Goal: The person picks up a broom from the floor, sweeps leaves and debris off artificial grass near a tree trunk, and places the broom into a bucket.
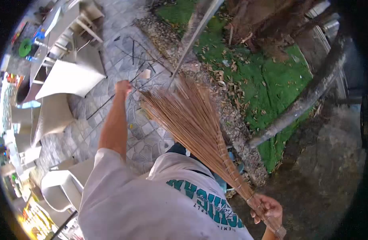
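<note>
Presently, your right hand is closed around the bound handle end of the stick broom, which slants across the front of your shirt, its bristles fanned out towards the stone border and the paving. Your left hand is extended over the paving, beside the scattered dark twigs (its fingers are blurred, so whether it grips the thin stick by it cannot be told). You have green turf strewn with dry leaves beyond the border, and pale chairs on the opposite side.
</note>
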Available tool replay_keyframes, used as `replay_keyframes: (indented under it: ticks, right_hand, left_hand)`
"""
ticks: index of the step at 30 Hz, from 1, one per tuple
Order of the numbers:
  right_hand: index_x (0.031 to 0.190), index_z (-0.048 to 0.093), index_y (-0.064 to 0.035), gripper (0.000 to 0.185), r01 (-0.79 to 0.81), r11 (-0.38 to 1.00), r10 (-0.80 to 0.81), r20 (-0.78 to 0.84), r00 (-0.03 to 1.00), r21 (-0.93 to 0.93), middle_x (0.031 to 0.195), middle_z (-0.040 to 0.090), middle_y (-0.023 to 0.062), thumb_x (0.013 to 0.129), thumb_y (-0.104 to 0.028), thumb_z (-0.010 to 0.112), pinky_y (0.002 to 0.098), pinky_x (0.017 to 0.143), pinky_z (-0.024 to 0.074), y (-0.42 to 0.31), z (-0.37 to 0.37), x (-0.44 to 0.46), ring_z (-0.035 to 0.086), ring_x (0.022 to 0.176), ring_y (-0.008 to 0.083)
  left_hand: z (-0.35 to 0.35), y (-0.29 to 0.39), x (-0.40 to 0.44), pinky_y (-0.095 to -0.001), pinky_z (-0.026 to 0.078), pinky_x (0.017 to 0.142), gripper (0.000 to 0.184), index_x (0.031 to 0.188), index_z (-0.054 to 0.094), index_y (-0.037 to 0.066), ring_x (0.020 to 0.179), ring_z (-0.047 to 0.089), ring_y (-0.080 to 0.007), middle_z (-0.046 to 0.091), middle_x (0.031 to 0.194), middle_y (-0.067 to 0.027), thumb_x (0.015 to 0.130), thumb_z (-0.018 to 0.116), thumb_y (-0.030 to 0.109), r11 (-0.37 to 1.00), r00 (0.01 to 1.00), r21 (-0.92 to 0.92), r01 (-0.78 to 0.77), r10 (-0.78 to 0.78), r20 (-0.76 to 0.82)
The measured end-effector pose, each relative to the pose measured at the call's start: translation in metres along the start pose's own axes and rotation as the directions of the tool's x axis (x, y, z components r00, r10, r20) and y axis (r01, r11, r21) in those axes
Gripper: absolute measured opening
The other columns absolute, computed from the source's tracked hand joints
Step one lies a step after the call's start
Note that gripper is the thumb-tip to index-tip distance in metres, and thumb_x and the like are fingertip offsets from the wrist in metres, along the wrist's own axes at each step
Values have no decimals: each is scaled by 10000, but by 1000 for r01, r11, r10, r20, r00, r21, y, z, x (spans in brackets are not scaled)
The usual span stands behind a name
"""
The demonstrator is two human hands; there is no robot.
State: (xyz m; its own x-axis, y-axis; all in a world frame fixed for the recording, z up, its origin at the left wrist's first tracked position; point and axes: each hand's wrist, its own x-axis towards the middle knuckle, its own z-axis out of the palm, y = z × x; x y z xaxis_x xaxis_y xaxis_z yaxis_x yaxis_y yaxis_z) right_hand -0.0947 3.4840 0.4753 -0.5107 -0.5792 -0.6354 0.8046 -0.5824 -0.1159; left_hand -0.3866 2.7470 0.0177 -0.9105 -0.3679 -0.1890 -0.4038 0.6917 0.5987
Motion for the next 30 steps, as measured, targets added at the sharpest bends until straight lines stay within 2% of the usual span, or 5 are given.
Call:
replay_keyframes:
  ticks: [12, 13, 18, 25, 30]
  right_hand:
    - [1415, 280, -106, 787, -34, 915, -16, -119, 993, -402, 1203, 535, 170, 776, -248, 716, 408, 752, 523, -10, -2, -118, 620, 860, 309]
    - [1302, 267, 161, 652, 97, 971, -174, -365, 915, -220, 965, 533, 323, 795, -71, 604, 386, 518, 508, 1, 0, -126, 611, 701, 309]
    - [1321, 348, 73, 699, -95, 847, -208, -489, 847, -524, 801, 604, 143, 735, -102, 688, 307, 578, 478, -14, -8, -50, 591, 659, 196]
    - [1306, 359, 35, 676, -242, 401, -433, -416, 800, -884, 881, 603, 112, 744, -134, 695, 326, 640, 480, -5, -97, 45, 601, 758, 180]
    - [998, 553, 31, 399, -397, 452, -491, -594, 637, -799, 854, 630, 171, 668, -144, 692, 357, 601, 500, -27, -192, 96, 639, 661, 235]
  left_hand:
    - [-93, -54, 66, -377, 501, 568, 122, 707, 637, 106, 680, 626, -256, 641, 738, -96, 632, 678, 194, 919, 649, 282, 275, 38, -760]
    - [-136, -33, 58, -379, 491, 568, 126, 694, 627, 104, 690, 620, -263, 615, 699, -92, 646, 651, 218, 325, 839, 938, 117, 474, -269]
    - [-144, 105, 5, -383, 470, 783, 279, 868, 630, -7, 899, 615, -342, 654, 901, -178, 792, 512, 234, 989, 742, 27, 146, -92, -664]
    - [-103, 110, -50, -679, 360, 846, 437, 1165, 509, 10, 1015, 565, -425, 467, 1302, -144, 839, 501, 302, 685, 835, 657, 313, -528, 152]
    - [-65, 69, -158, -462, 525, 672, 409, 1236, 450, 85, 818, 634, -313, 538, 1122, -123, 892, 470, 305, 689, 670, -195, 698, -533, 517]
